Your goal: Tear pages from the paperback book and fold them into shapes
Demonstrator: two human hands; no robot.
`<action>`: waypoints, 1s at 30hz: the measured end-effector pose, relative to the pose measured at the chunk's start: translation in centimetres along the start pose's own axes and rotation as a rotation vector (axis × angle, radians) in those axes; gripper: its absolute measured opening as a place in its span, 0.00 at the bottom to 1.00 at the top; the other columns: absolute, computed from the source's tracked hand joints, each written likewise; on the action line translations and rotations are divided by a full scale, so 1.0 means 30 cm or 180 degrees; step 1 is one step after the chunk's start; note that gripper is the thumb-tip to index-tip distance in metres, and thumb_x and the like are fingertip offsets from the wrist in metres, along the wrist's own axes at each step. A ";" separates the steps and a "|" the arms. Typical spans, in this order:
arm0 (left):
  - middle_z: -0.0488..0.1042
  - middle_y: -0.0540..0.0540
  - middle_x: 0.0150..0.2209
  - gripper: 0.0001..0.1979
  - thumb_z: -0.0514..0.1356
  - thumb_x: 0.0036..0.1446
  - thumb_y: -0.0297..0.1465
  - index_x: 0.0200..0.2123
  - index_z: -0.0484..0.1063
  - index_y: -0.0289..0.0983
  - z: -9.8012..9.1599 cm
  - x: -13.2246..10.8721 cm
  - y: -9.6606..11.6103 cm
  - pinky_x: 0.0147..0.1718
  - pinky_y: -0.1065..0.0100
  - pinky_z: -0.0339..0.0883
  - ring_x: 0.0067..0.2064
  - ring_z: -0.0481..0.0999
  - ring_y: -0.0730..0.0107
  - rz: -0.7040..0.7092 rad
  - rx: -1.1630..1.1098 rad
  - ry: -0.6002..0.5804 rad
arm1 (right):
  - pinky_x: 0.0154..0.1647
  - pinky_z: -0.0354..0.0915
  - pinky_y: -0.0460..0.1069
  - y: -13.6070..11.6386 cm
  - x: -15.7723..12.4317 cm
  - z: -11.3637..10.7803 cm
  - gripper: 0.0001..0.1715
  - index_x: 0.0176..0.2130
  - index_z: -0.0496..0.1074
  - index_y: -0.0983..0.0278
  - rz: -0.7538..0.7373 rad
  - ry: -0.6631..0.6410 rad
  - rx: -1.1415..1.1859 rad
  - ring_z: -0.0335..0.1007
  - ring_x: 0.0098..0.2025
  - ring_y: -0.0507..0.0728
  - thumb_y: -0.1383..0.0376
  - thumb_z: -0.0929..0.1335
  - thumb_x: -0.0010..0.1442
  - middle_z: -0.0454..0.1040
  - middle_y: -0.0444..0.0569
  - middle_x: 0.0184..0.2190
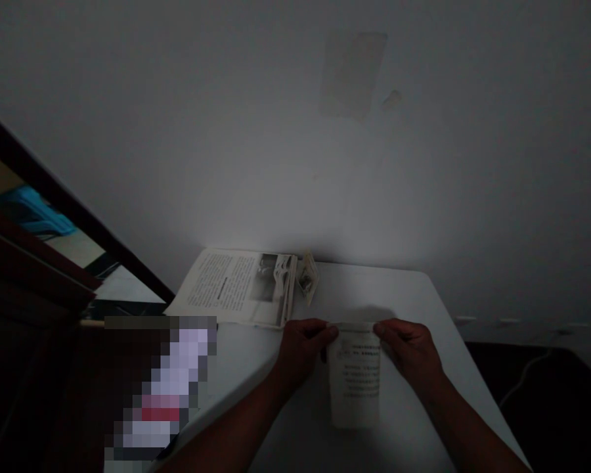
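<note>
A sheet of printed paper (355, 381) hangs between my two hands above the white table, its top edge creased or folded over. My left hand (303, 348) pinches the top left corner between thumb and fingers. At the top right corner, my right hand (408, 347) grips it the same way. Rows of dark print show on the side facing me. Beyond my left hand lies a stack of printed pages (226, 286), with a picture on its right part. A small folded paper piece (307, 279) sits beside the stack, near the wall.
The white table (398, 289) stands against a pale wall (226, 131) with a patch on it. A blurred-out object (167, 387) is at the table's left edge. A dark-framed mirror (79, 210) leans at left; a pale cable (526, 374) runs at right.
</note>
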State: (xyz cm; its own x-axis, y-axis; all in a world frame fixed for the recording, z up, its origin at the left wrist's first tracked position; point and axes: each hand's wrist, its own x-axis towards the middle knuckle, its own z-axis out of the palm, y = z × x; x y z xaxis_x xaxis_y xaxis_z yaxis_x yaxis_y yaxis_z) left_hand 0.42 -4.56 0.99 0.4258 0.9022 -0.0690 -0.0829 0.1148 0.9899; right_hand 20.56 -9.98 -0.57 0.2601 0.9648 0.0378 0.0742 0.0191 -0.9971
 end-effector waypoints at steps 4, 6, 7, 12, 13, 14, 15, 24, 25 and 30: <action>0.65 0.51 0.14 0.14 0.62 0.47 0.37 0.17 0.73 0.32 0.002 -0.003 0.009 0.19 0.73 0.57 0.18 0.63 0.76 -0.0003 -0.0013 0.0016 | 0.25 0.65 0.50 -0.029 -0.006 0.001 0.15 0.21 0.76 0.65 -0.0117 0.0067 -0.0279 0.68 0.23 0.56 0.56 0.70 0.50 0.73 0.47 0.19; 0.65 0.51 0.14 0.15 0.63 0.47 0.37 0.17 0.72 0.33 0.004 -0.005 0.012 0.19 0.73 0.57 0.18 0.63 0.76 -0.0030 -0.0071 0.0038 | 0.25 0.66 0.50 -0.041 -0.009 0.002 0.15 0.22 0.76 0.65 -0.0142 0.0041 -0.0338 0.69 0.23 0.56 0.56 0.70 0.51 0.74 0.48 0.19; 0.65 0.51 0.14 0.15 0.63 0.46 0.37 0.16 0.72 0.33 0.005 -0.005 0.013 0.18 0.73 0.57 0.17 0.63 0.76 -0.0036 -0.0102 0.0054 | 0.26 0.66 0.50 -0.046 -0.010 0.003 0.15 0.22 0.76 0.65 -0.0136 0.0023 -0.0347 0.69 0.23 0.56 0.56 0.70 0.51 0.74 0.48 0.19; 0.65 0.51 0.13 0.14 0.63 0.46 0.35 0.17 0.72 0.32 -0.001 -0.003 0.001 0.18 0.74 0.56 0.17 0.63 0.77 0.0011 -0.0054 0.0043 | 0.24 0.65 0.49 -0.048 -0.012 0.002 0.15 0.24 0.77 0.64 -0.0047 -0.0105 -0.0353 0.69 0.22 0.56 0.56 0.70 0.51 0.74 0.48 0.19; 0.66 0.51 0.14 0.13 0.63 0.47 0.35 0.17 0.73 0.32 -0.005 -0.002 -0.002 0.18 0.74 0.57 0.17 0.63 0.76 0.0018 -0.0041 -0.0032 | 0.24 0.65 0.49 -0.046 -0.011 -0.001 0.16 0.23 0.76 0.65 -0.0026 -0.0147 -0.0345 0.69 0.22 0.56 0.55 0.70 0.52 0.74 0.48 0.19; 0.66 0.51 0.15 0.13 0.63 0.47 0.35 0.19 0.73 0.32 -0.010 0.000 -0.006 0.18 0.74 0.58 0.17 0.64 0.76 0.0008 -0.0056 -0.0138 | 0.25 0.65 0.49 -0.045 -0.011 -0.004 0.16 0.22 0.76 0.65 -0.0005 -0.0194 -0.0340 0.70 0.22 0.56 0.55 0.70 0.52 0.74 0.48 0.19; 0.68 0.50 0.16 0.12 0.63 0.47 0.36 0.21 0.74 0.31 -0.015 0.002 -0.008 0.19 0.73 0.59 0.18 0.65 0.76 -0.0024 -0.0085 -0.0275 | 0.25 0.65 0.49 -0.044 -0.011 -0.007 0.17 0.22 0.75 0.65 0.0017 -0.0252 -0.0337 0.70 0.23 0.56 0.55 0.69 0.52 0.74 0.47 0.19; 0.78 0.44 0.28 0.10 0.62 0.48 0.33 0.31 0.78 0.32 -0.022 0.011 0.009 0.29 0.71 0.64 0.30 0.74 0.68 -0.0106 0.0823 -0.0795 | 0.23 0.62 0.46 -0.059 -0.022 0.025 0.14 0.26 0.76 0.64 -0.0022 -0.1078 -0.0778 0.67 0.21 0.52 0.58 0.67 0.56 0.72 0.44 0.18; 0.78 0.44 0.28 0.10 0.61 0.49 0.33 0.30 0.78 0.33 -0.017 0.011 0.009 0.28 0.71 0.64 0.29 0.74 0.67 -0.0097 0.0952 -0.0838 | 0.23 0.62 0.46 -0.061 -0.022 0.030 0.14 0.26 0.76 0.64 -0.0046 -0.1125 -0.0838 0.66 0.21 0.52 0.59 0.67 0.56 0.72 0.44 0.18; 0.77 0.45 0.26 0.10 0.59 0.51 0.33 0.29 0.78 0.32 -0.001 0.008 0.013 0.26 0.72 0.63 0.28 0.74 0.68 0.0008 0.1275 -0.0768 | 0.23 0.61 0.45 -0.068 -0.021 0.044 0.14 0.24 0.75 0.64 -0.0148 -0.1202 -0.1075 0.65 0.21 0.52 0.61 0.66 0.56 0.70 0.43 0.17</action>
State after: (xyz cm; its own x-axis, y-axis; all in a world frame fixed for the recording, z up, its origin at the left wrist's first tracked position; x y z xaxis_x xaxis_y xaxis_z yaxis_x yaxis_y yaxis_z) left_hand 0.46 -4.28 1.36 0.6273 0.7744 -0.0827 0.2501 -0.0998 0.9631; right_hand 18.97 -10.30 1.35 -0.1124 0.9936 -0.0072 0.4008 0.0387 -0.9154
